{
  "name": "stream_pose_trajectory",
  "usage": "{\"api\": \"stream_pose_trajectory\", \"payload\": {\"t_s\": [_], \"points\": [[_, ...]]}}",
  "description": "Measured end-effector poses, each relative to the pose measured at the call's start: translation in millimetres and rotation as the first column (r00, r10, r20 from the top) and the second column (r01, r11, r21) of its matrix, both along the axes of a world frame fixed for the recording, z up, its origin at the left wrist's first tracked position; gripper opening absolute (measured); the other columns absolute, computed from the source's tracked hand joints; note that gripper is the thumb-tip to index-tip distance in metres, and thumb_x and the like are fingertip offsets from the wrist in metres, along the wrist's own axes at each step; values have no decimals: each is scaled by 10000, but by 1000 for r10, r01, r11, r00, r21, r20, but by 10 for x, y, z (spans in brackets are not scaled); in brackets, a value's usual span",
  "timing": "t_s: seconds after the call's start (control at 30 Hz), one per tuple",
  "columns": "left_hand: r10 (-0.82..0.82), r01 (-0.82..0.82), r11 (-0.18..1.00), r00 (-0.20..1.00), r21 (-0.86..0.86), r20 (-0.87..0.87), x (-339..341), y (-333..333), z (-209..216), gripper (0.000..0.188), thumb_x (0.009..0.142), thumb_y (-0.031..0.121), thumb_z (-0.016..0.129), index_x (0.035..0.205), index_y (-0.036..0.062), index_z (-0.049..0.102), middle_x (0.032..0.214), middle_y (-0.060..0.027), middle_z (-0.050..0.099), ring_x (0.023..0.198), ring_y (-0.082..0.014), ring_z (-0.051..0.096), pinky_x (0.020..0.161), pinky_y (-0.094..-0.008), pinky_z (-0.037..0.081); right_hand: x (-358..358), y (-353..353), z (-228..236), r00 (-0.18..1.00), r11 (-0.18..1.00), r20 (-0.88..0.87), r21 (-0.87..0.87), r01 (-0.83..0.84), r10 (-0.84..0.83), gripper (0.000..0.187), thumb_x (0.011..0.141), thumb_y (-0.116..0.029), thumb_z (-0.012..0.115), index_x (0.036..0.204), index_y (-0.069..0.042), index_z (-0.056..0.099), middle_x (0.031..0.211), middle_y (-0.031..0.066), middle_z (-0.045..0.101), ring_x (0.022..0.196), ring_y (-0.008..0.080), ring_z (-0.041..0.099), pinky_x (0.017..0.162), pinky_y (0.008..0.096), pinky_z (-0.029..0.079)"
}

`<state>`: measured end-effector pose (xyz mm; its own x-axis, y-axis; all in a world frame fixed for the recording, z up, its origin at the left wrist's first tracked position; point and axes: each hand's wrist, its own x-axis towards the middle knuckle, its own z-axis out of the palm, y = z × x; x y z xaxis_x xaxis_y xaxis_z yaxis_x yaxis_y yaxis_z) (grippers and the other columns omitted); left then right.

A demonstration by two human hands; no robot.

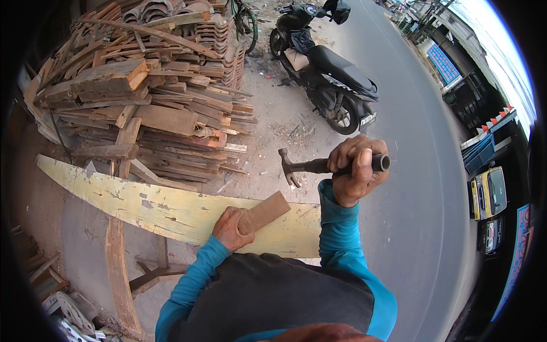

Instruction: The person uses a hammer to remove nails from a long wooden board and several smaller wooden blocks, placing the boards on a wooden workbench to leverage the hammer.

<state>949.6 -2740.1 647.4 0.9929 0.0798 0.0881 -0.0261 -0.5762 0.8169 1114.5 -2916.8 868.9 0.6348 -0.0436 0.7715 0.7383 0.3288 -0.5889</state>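
My right hand is closed around the dark handle of a claw hammer, raised at the right above the board's end. The hammer's metal head points left, its claw turned down toward me. With my left hand I grip the near left end of a short brown wood block, which is tilted up to the right over the board. Beneath it lies a long yellow-painted board with peeling paint, narrowing to a point at the far left. Whether the block rests on the board is hard to tell.
A tall pile of wood scraps stands beyond the board at the left, with stacked roof tiles behind. A black motorcycle is parked ahead. The road runs along my right, with a yellow vehicle on its far side.
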Motion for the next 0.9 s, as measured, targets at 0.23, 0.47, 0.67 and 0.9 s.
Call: {"api": "stream_pose_trajectory", "payload": {"t_s": [0.23, 0.47, 0.67, 0.9], "points": [[521, -411, 825, 819, -387, 242, -1222, 676, 50, 732, 731, 280, 770, 1309, -64, 481, 1206, -211, 575, 1105, -320, 592, 977, -412, 463, -72, 521, -131, 947, 959, -176, -37, -279, 269, 226, 957, -191, 582, 837, -35, 471, 600, 71, 484, 474, 125, 453, 411, 268, 362], [948, -950, 302, 291, -79, 128, -1713, 1955, -418, 533, 737, 209, 810, 1189, 8, 613, 1138, -206, 601, 991, -323, 608, 879, -410, 496, -603, 1562, -101, 936, 928, -161, -159, -338, 313, 358, 987, -229, 557, 711, -73, 392, 545, 61, 395, 414, 116, 347, 367, 261, 338], [835, -828, 541, 549, 148, 22, -1766, 2115, -906, 647, 675, 315, 809, 1217, 19, 616, 1135, -206, 602, 1079, -371, 594, 952, -418, 497, -1085, 2571, -404, 732, 744, -201, -21, -667, 651, 365, 988, -287, 505, 735, -46, 401, 537, 88, 388, 387, 178, 370, 362, 308, 390], [739, -741, 671, 669, 7, -75, -1474, 1601, -976, 652, 680, 323, 788, 1238, 34, 614, 1182, -174, 555, 1080, -355, 579, 938, -411, 504, -1269, 3014, -988, 487, 505, -243, 15, -863, 839, 278, 971, -189, 531, 758, -40, 432, 538, 102, 440, 439, 174, 412, 406, 332, 386]]}}
